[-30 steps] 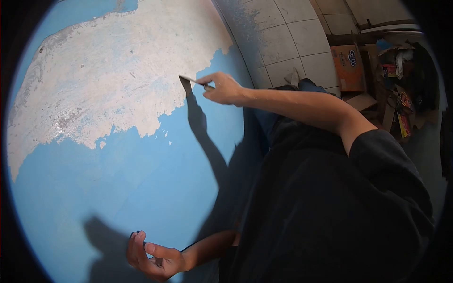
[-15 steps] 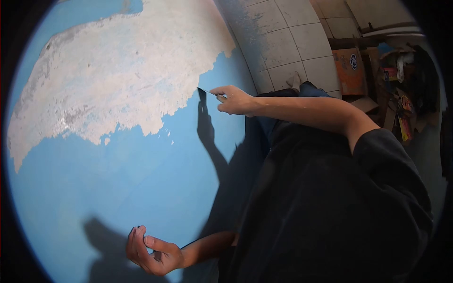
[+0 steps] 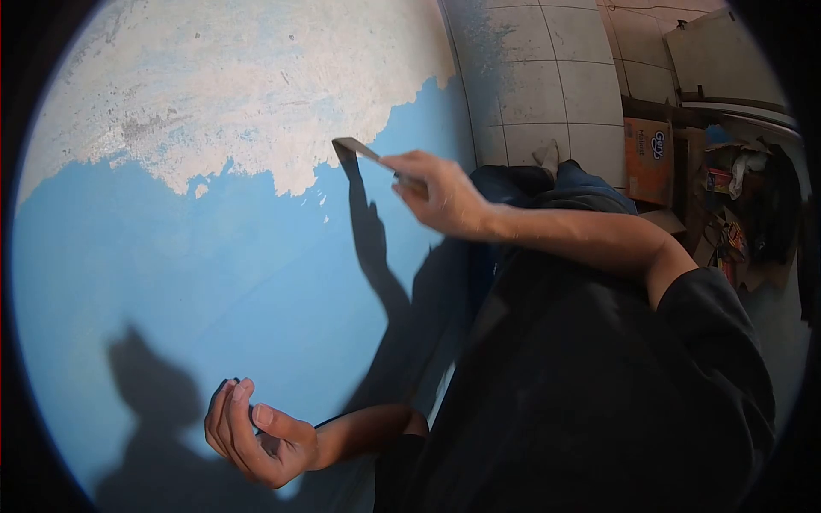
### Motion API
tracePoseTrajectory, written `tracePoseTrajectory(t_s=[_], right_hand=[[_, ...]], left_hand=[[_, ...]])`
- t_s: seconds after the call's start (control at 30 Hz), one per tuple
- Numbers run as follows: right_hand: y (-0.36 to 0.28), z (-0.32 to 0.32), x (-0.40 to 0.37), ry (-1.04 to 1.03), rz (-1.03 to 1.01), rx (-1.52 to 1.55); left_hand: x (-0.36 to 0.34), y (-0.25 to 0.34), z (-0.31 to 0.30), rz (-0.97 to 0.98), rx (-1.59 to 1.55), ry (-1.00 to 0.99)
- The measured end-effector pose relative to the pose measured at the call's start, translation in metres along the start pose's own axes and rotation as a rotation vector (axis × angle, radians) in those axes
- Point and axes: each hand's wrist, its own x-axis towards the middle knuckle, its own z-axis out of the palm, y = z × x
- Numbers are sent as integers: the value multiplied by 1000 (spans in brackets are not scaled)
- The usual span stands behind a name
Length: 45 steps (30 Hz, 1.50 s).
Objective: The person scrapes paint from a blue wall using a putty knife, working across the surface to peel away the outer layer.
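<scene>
My right hand grips a putty knife by its handle, fingers wrapped round it. The flat blade reaches left to the ragged border between the blue paint and the bare pale patch of the wall. Its dark shadow meets the blade's end and runs down the blue paint. Lower left, my left hand is raised beside the wall, palm turned up. The fingers curl loosely, thumb apart from them, and nothing shows in the palm.
Beyond my feet runs a tiled surface with dark smudges. An orange cardboard box stands at the right, beside a heap of mixed clutter. Small pale chips mark the blue paint below the border.
The view has shifted, carrying the wall's border upward. My right hand has moved with the putty knife, its blade farther left along the border. My left hand has risen slightly leftward.
</scene>
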Motion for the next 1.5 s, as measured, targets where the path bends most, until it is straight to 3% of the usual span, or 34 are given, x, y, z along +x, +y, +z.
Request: tracePoseTrajectory(t_s=[0.1, 0.13, 0.2, 0.4, 0.53, 0.73, 0.93, 1.13, 1.27, 1.5], right_hand=[[7, -38, 26, -225, 260, 194], [22, -46, 33, -257, 218, 272], [30, -64, 41, -302, 403, 536], [58, -46, 59, -569, 439, 402], [66, -29, 75, -581, 472, 144], [42, -17, 100, -522, 198, 20], [34, -11, 112, -500, 91, 41], [62, -15, 121, -409, 114, -328], [34, -11, 125, -335, -96, -377], [56, -31, 155, -222, -355, -609]], left_hand=[[-2, 0, 0, -16, -11, 15], [-2, 0, 0, -17, -16, 18], [-2, 0, -1, -18, -9, 11], [1, 3, 1, -16, 1, 4], [0, 0, -3, 8, -4, -20], [0, -1, -4, 16, -13, -31], [1, -2, -4, 30, 3, -56], [3, -4, -5, 49, 4, -64], [3, -2, -3, 32, -3, -41], [8, -5, -6, 119, 1, -96]])
